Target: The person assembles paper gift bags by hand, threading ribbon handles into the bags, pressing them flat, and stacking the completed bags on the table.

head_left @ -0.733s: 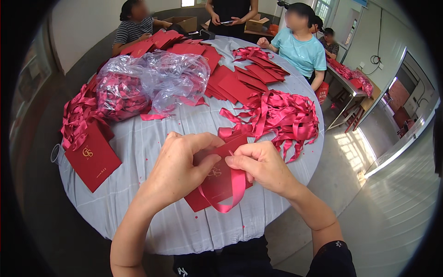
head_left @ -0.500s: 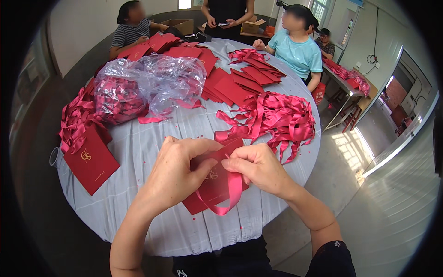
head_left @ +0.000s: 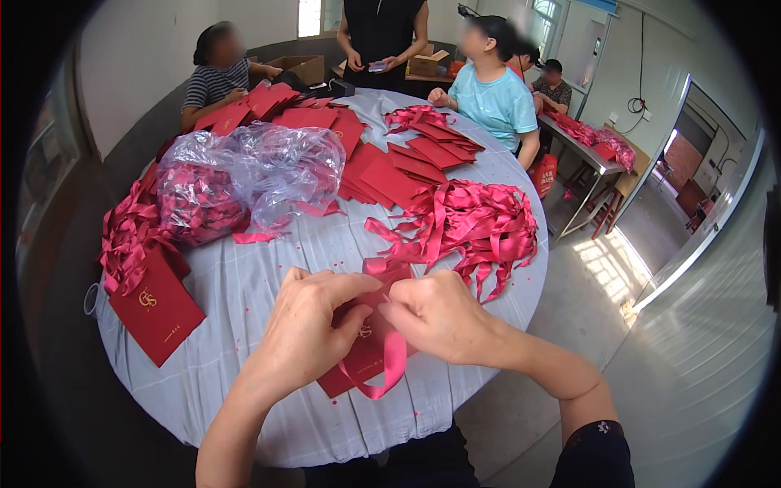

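Observation:
Low in front of me a flat red paper bag (head_left: 351, 375) with gold print lies tilted on the cloth. My left hand (head_left: 313, 325) curls over its upper left side, thumb and fingers closed around its edge. From the other side my right hand (head_left: 443, 319) pinches the end of a pink-red satin ribbon (head_left: 396, 364) near the bag's upper part. That ribbon hangs in a loop across the bag's front. Both hands' fingertips are close together and partly hide the bag's top. Just beyond the right hand lies a loose pile of ribbons (head_left: 480, 224).
A round table (head_left: 236, 390) with a pale cloth fills the middle. On it are a clear plastic bag (head_left: 297, 163) of ribbons, stacked red bags (head_left: 382, 172) and a ribboned red bag (head_left: 159, 313) at left. Several people sit or stand around the far side. Right, a side table (head_left: 600, 163) holds ribbons.
The view has shifted slightly, so the table contents sit lower and further left. My right hand has turned a little at the bag's top, still pinching the ribbon; the left keeps its hold.

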Demonstrator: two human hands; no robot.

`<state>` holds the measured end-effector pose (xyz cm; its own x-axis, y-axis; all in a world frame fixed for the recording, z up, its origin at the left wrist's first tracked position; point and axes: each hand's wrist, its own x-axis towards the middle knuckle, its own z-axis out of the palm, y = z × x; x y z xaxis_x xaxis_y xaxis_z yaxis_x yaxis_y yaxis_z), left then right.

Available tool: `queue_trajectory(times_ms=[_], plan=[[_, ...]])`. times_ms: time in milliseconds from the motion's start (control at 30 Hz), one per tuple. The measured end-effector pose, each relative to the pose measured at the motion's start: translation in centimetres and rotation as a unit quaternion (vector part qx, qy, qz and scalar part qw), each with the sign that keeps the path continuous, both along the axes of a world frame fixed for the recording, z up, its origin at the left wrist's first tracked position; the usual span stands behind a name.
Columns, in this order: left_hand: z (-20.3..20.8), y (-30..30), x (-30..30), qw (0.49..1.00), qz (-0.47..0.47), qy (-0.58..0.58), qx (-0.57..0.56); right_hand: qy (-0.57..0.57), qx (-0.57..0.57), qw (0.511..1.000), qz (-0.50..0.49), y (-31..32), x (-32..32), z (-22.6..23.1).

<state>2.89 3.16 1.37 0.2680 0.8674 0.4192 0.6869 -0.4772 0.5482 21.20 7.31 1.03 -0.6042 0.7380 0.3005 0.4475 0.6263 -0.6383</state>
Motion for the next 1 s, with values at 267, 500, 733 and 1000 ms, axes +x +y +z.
queue_trajectory(times_ms=[267, 500, 733, 1000], plan=[[0.6, -0.6, 0.4, 1.000, 0.005, 0.017, -0.006, 0.011, -0.036, 0.999, 0.021, 0.3, 0.4, 0.3], [0.6, -0.8, 0.0, 0.999, -0.018, 0.027, 0.003, 0.044, -0.013, 0.999, 0.000, -0.3, 0.7, -0.6], [0.9, -1.3, 0.3, 0.999, -0.026, 0.035, 0.028, 0.041, 0.198, 0.979, -0.035, -0.9, 0.5, -1.6], [1.1, -2.0, 0.2, 0.992, -0.057, 0.071, 0.083, 0.023, 0.302, 0.953, 0.012, -0.5, 1.1, -0.1]])
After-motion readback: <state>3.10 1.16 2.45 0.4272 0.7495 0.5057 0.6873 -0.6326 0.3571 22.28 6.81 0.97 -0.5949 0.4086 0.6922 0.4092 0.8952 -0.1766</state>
